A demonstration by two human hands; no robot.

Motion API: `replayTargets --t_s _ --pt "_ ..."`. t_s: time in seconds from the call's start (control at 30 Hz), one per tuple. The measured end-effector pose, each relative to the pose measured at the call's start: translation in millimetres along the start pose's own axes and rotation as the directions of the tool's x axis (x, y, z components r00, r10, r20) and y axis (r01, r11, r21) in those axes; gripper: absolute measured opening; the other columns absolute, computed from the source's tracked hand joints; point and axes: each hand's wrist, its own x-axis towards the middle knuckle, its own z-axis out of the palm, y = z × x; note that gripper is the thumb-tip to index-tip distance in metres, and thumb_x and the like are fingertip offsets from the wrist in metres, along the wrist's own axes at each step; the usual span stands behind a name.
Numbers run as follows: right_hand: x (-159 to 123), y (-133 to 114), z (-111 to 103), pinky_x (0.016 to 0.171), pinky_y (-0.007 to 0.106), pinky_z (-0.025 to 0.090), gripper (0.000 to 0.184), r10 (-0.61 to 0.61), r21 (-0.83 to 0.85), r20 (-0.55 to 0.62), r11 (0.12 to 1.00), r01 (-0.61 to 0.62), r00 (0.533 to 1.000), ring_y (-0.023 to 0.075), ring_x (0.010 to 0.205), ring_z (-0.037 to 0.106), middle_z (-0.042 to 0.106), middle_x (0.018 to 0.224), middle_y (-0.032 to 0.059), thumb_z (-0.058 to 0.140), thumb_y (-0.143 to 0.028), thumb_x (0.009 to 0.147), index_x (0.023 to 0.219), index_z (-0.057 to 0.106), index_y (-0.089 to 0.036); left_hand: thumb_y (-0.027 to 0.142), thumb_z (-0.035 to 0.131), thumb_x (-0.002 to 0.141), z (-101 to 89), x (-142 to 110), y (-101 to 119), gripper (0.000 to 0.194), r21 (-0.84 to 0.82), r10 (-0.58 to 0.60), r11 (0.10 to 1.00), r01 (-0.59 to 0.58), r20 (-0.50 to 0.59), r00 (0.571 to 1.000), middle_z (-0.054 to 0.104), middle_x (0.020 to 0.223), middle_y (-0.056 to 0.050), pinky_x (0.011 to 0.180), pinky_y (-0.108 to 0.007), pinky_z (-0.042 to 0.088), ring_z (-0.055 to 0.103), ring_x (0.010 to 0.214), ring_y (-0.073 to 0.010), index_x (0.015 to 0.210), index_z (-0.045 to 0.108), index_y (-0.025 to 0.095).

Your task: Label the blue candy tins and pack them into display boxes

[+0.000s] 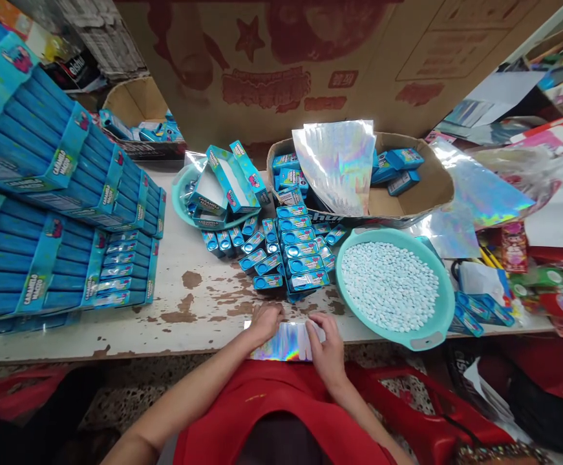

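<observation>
A shiny holographic sheet lies at the table's front edge, just before my body. My left hand rests over its upper left part with the fingers curled in against it; the fingertips are partly hidden. At the right end of the sheet, my right hand is closed, its thumb on the sheet and its fingers bent round the edge. Just beyond my hands are rows of small blue candy packs, some of them stacked. Right of them is a turquoise basin full of small pale candies.
Blue display boxes are stacked high at the left. A cut-down carton holds blue packs and a fan of holographic sheets. A turquoise bowl holds blue display cartons. Behind stands a large cardboard box.
</observation>
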Motion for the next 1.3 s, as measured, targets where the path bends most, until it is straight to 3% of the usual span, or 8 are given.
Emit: replayTargets --t_s 0.17,0.33,0.47,0.67,0.87,1.0,1.13,1.3 --pt "-2.5 19.3 19.0 0.079 0.038 0.046 0.017 -0.122 -0.156 0.113 0.978 0.139 0.986 0.0209 0.091 0.056 0.063 0.094 0.0070 0.043 -0.023 0.090 0.095 0.059 -0.021 0.035 0.037 0.091 -4.0 -5.8 -6.6 0.031 -0.095 0.063 0.994 -0.058 0.043 0.997 0.067 0.094 -0.006 0.074 -0.026 0.042 0.061 0.088 -0.0184 0.100 0.062 0.018" --pt "-4.6 37.5 21.1 0.077 0.037 0.048 0.021 -0.169 -0.253 0.191 0.943 0.215 0.967 0.0210 0.089 0.056 0.064 0.093 0.0077 0.041 -0.019 0.090 0.097 0.061 -0.020 0.029 0.055 0.080 -2.0 -13.2 -7.5 0.018 -0.134 0.108 0.986 -0.095 0.096 0.990 0.069 0.085 -0.001 0.067 -0.023 0.039 0.061 0.083 -0.0176 0.092 0.066 0.022" --pt "-13.0 34.5 20.4 0.085 0.042 0.045 0.027 -0.278 -0.361 0.219 0.867 0.342 0.935 0.0234 0.100 0.055 0.064 0.107 0.0091 0.044 -0.020 0.090 0.111 0.061 -0.022 0.026 0.045 0.084 -4.6 -14.3 -2.7 0.022 -0.129 0.096 0.988 -0.085 0.082 0.992 0.068 0.081 -0.003 0.067 -0.024 0.037 0.060 0.079 -0.0178 0.080 0.066 0.020" --pt "-22.4 26.7 16.7 0.105 0.055 0.024 0.053 -0.358 -0.486 0.328 0.730 0.481 0.874 0.0267 0.126 0.043 0.057 0.130 0.0062 0.038 -0.006 0.084 0.131 0.048 -0.028 0.029 0.042 0.085 -12.4 -11.9 4.0 0.027 -0.110 0.092 0.990 -0.085 0.055 0.994 0.067 0.074 -0.004 0.061 -0.025 0.035 0.060 0.073 -0.0191 0.074 0.064 0.019" --pt "-24.0 26.4 7.8 0.105 0.055 0.023 0.044 -0.414 -0.495 0.361 0.675 0.548 0.836 0.0274 0.126 0.043 0.058 0.128 0.0049 0.041 -0.008 0.087 0.126 0.053 -0.027 0.027 0.042 0.085 -13.3 -4.3 5.6 0.025 -0.097 0.078 0.992 -0.075 0.028 0.997 0.068 0.077 -0.004 0.063 -0.025 0.036 0.061 0.076 -0.0187 0.076 0.064 0.019" --pt "-15.6 11.2 -6.2 0.093 0.044 0.037 0.021 -0.414 -0.439 0.364 0.714 0.546 0.834 0.0217 0.096 0.059 0.070 0.094 0.0034 0.047 -0.017 0.090 0.100 0.064 -0.025 0.025 0.043 0.085 -16.7 0.2 4.6 0.024 -0.084 0.070 0.994 -0.071 -0.018 0.997 0.068 0.081 -0.007 0.071 -0.028 0.040 0.061 0.081 -0.0212 0.079 0.064 0.018" --pt "-1.5 -18.6 -27.4 0.066 0.030 0.043 0.018 -0.289 -0.353 0.340 0.843 0.406 0.895 0.0168 0.069 0.057 0.064 0.070 0.0029 0.047 -0.021 0.091 0.081 0.062 -0.021 0.025 0.034 0.090 -26.3 -15.4 8.0 0.031 -0.098 0.113 0.987 -0.124 -0.114 0.987 0.066 0.097 -0.012 0.088 -0.034 0.039 0.058 0.097 -0.0234 0.089 0.064 0.017" --pt "18.4 -55.9 -44.1 0.062 0.026 0.045 0.013 -0.169 -0.116 0.294 0.971 0.210 0.941 0.0153 0.069 0.058 0.063 0.074 0.0019 0.050 -0.024 0.090 0.081 0.059 -0.021 0.036 0.051 0.083 -44.2 -53.5 27.2 0.035 -0.566 0.307 0.756 -0.329 -0.138 0.942 0.063 0.112 -0.004 0.087 -0.029 0.043 0.056 0.100 -0.0185 0.113 0.057 0.021"
